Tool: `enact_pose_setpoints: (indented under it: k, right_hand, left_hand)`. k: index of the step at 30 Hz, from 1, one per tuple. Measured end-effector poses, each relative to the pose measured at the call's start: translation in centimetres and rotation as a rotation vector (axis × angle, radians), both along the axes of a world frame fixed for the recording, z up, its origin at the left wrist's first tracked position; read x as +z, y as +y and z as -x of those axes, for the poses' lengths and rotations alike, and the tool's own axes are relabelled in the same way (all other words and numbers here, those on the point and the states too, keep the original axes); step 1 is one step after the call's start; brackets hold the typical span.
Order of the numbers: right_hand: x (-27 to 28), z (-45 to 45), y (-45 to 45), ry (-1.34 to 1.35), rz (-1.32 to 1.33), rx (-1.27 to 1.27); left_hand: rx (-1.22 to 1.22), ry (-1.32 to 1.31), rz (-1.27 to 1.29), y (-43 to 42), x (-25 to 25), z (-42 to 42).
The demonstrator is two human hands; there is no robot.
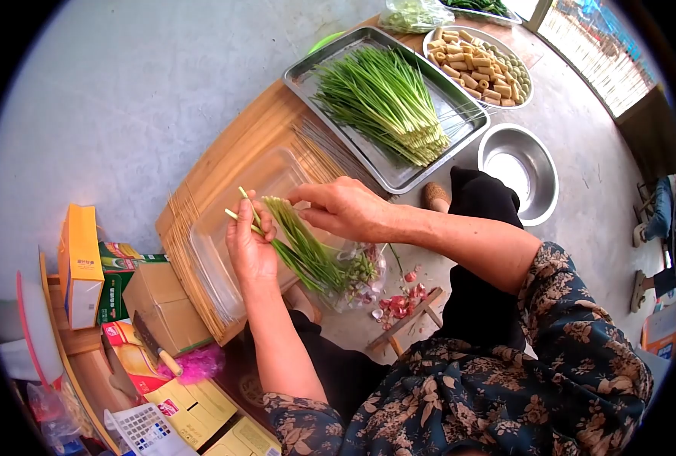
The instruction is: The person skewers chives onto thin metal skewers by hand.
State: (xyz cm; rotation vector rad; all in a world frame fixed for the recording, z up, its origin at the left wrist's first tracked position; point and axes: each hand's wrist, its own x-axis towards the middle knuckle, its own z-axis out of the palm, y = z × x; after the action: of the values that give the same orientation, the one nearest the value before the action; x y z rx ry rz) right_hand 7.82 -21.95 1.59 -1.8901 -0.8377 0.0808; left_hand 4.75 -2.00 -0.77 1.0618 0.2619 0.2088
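My left hand is closed around a few green stalks, whose pale cut ends stick out past the fingers. Just right of it, my right hand reaches in with bent fingers at the pale ends of a loose bunch of green stalks; whether the fingertips grip a stalk is hard to make out. Beneath both hands is a clear plastic tray on the wooden table. Thin skewers lie along the tray's left side. A large pile of green stalks rests in a metal tray.
A plate of brown rolls stands at the back right, with a steel bowl nearer. Red peelings lie by a wooden stool. Boxes and a knife are at the left. Another person's legs show at the far right.
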Motion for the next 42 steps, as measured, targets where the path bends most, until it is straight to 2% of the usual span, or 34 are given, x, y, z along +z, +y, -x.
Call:
enact_pose_setpoints:
  k: [42]
  right_hand:
    - [-0.79, 0.03, -0.47, -0.018, -0.031, -0.02]
  left_hand:
    - [0.008, 0.012, -0.029, -0.04, -0.35, -0.33]
